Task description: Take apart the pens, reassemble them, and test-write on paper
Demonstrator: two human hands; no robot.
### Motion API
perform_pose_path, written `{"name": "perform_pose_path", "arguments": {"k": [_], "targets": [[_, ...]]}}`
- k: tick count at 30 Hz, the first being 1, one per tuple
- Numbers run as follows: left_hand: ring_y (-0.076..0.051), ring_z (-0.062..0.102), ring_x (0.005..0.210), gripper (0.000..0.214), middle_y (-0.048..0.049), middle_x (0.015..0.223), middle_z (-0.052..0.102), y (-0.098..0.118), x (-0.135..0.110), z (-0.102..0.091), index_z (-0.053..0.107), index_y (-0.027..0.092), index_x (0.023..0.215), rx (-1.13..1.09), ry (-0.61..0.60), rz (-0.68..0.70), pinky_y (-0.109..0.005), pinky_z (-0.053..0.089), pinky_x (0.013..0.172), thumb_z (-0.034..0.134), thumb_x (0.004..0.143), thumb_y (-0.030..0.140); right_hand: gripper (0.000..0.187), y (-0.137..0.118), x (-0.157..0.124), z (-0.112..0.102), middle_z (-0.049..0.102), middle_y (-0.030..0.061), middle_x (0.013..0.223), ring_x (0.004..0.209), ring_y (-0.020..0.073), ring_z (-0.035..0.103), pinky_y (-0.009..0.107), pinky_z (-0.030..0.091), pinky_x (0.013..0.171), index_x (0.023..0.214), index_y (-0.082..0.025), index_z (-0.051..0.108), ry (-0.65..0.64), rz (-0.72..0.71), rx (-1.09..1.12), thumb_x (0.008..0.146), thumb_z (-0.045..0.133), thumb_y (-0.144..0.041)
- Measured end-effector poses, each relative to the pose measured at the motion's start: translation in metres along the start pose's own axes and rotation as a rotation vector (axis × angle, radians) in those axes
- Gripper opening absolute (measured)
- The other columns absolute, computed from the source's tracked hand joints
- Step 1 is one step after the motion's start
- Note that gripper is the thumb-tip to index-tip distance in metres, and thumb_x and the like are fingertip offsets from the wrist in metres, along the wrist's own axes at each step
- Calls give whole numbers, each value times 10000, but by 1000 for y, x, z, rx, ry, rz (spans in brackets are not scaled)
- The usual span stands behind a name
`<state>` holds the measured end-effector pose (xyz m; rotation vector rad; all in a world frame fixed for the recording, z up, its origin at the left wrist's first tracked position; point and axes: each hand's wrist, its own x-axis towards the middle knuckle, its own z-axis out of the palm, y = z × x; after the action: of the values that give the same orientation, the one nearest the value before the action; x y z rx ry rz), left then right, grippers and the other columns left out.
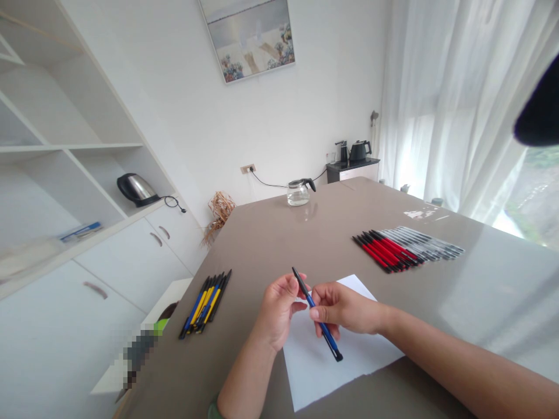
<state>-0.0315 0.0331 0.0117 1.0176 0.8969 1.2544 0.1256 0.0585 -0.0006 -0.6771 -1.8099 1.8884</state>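
Head view: left hand (279,308) and right hand (346,308) both pinch the blue pen (326,336) above the paper (332,375), where firm, steady fingertips probably serve best.

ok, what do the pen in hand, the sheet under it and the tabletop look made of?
Pen: likely plastic, going by the blue barrel with black ends and a light sheen.
Sheet: paper; white, matte, thin and lying flat.
Tabletop: smooth, grey-brown and glossy, with bright reflections. It may be laminate or a coated board, but the look leaves it open.
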Motion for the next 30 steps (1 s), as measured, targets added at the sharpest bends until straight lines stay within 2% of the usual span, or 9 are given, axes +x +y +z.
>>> {"name": "perform_pose_path", "arguments": {"k": [3, 9, 15, 21, 27, 30], "targets": [[-146, 517, 712, 300, -63, 791, 563, 0, -1, 0, 562, 151, 960, 18, -3, -7, -258, 390, 604, 527, 746, 358, 301, 0, 0, 0, 599, 12, 616, 399, 53, 487, 169, 384, 394, 746, -153, 417, 14, -3, 4, 707, 546, -423], [-94, 485, 610, 138, -7, 689, 515, -2, 1, -2, 552, 148, 770, 9, -1, 14, -226, 381, 569, 585, 714, 269, 298, 0, -1, 0, 604, 17, 630, 407, 53, 493, 171, 386, 404, 750, -150, 422, -10, 6, 0, 709, 546, -419], [-158, 528, 716, 298, -70, 805, 566, 1, -1, 2, 550, 145, 970, -8, -48, -14, -285, 411, 614, 521, 751, 346, 314, -1, 0, 0, 602, 9, 610, 395, 53, 486, 168, 379, 392, 734, -155, 411, 10, -3, 18, 700, 550, -434], [-110, 510, 632, 173, -16, 694, 548, -1, -1, 0, 567, 151, 763, 30, 9, 2, -236, 386, 588, 601, 694, 306, 311, 0, 0, 0, 605, 14, 625, 402, 55, 492, 174, 387, 401, 755, -152, 423, 1, 7, 15, 701, 553, -429], [-170, 538, 737, 315, -87, 811, 597, 2, -2, 3, 570, 140, 941, -17, -9, -22, -277, 399, 619, 556, 720, 365, 317, -1, 1, 0, 598, 5, 612, 400, 54, 490, 171, 385, 396, 738, -156, 414, 3, -11, 32, 702, 546, -442], [-151, 537, 692, 252, -72, 778, 594, 2, -2, 2, 577, 136, 865, 19, -22, -23, -264, 394, 614, 584, 704, 330, 322, -1, 0, 0, 601, 10, 621, 401, 53, 490, 171, 386, 397, 753, -152, 425, 4, -5, 25, 696, 551, -442]]}}
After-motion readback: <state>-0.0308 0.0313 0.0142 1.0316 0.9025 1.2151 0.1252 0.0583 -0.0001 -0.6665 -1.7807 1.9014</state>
